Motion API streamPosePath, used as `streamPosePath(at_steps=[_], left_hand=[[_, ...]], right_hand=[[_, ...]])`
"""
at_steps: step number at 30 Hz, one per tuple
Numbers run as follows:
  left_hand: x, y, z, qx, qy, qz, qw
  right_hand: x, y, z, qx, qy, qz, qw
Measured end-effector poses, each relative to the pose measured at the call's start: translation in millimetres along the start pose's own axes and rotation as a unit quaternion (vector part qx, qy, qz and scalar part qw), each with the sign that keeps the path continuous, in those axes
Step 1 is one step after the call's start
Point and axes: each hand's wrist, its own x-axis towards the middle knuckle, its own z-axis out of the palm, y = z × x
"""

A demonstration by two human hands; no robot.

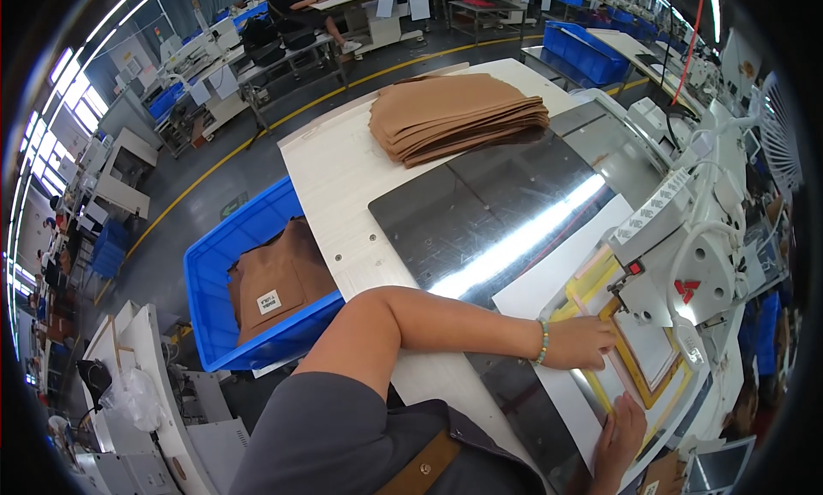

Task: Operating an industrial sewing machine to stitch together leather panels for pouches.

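A clear template (588,302) with yellow-taped edges lies under the head of a sewing machine (677,276), a yellow rectangular frame (633,366) set in it. My left hand (581,342), a beaded bracelet at its wrist, reaches across to the frame's left side. Its fingers are bent down and together; what lies under the fingertips is hidden. Lower down, my right hand (624,428) rests on the template's near edge, fingers stretched out and thumb apart. White sheet material (549,311) shows beneath the template's left side.
Beyond a dark shiny plate (463,212), a stack of brown fabric pieces (459,109) sits on the pale table (330,178). Left of the table, a blue bin (210,281) holds brown pieces (283,281), one with a white label. Farther off, a person sits among workbenches.
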Motion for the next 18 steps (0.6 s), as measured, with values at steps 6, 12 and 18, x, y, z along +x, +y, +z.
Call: streamPosePath(at_steps=[6,12,18], left_hand=[[-1.5,0.7,-2.0,0.019,0.015,0.005,1.0],[-0.5,-0.3,-2.4,-0.042,0.03,-0.005,0.999],[-1.2,-1.8,-1.0,-0.034,0.047,-0.013,0.998]], right_hand=[[32.6,-18.2,-7.8,0.003,-0.046,-0.039,0.998],[54.4,-23.7,6.9,0.038,-0.036,-0.059,0.997],[44.2,-25.0,-3.8,0.071,0.001,0.033,0.997]])
